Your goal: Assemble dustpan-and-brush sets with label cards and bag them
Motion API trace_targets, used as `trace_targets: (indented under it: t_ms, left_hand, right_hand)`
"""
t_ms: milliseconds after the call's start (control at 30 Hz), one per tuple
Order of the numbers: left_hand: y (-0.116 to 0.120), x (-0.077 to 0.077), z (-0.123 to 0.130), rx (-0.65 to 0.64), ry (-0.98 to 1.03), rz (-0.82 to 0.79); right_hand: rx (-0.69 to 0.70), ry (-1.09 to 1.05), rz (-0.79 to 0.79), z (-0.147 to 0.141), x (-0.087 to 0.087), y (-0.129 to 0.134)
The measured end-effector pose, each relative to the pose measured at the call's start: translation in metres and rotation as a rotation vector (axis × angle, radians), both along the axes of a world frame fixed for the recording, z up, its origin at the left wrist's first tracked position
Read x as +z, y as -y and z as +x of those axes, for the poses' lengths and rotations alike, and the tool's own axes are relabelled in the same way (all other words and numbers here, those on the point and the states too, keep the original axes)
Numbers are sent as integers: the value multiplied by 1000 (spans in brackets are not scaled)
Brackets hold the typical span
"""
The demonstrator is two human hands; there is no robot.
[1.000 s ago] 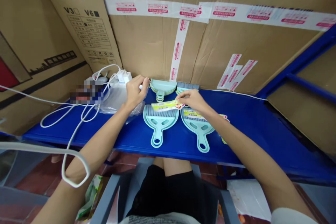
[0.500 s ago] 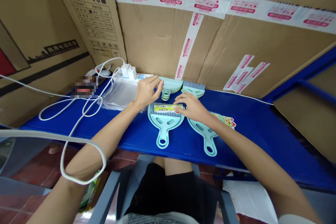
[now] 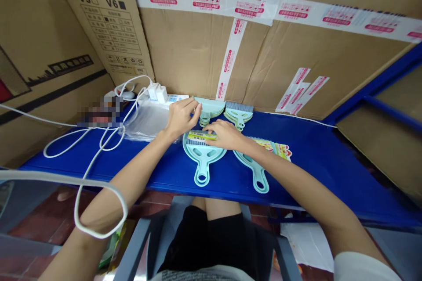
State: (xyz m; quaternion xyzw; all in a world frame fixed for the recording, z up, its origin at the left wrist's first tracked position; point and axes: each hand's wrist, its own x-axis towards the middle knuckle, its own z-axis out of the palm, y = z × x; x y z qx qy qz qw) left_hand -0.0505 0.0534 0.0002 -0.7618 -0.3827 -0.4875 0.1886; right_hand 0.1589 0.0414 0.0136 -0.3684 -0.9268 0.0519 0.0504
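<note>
A pale-blue dustpan with a grey-bristled brush nested in it lies on the blue table, handle towards me. Across its bristles sits a yellow-and-white label card. My right hand is closed over the card's right end, fingers above and thumb below. Up and to the left, my left hand is held with loosely bent fingers, thumb apart, nothing visible in it. A second dustpan-and-brush set lies partly under my right forearm. Behind the hands are stacked dustpans and stacked brushes.
Clear plastic bags lie left of my left hand. White cables loop across the table's left side, one hanging over my left forearm. White plugs stand at the back. Colourful label cards lie at right. Cardboard walls the back.
My right hand has moved left and down along the label card, its fingers closing over it. My left hand stays in nearly the same place. The whole view has shifted slightly.
</note>
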Motion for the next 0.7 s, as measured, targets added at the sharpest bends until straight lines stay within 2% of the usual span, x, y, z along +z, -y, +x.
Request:
trace_targets:
  t_ms: [333, 433, 500, 600, 700]
  left_hand:
    - [0, -1, 0, -6, -20, 10]
    - [1, 0, 0, -2, -23, -8]
    - [0, 0, -1, -2, -13, -20]
    - [0, 0, -1, -3, -13, -32]
    - [1, -1, 1, 6, -36, -43]
  right_hand:
    - [13, -58, -83, 5, -4, -6]
    - [26, -138, -20, 12, 6, -9]
    - [17, -270, 39, 25, 21, -12]
    - [-71, -479, 78, 58, 42, -17]
    - [-212, -652, 147, 101, 47, -23]
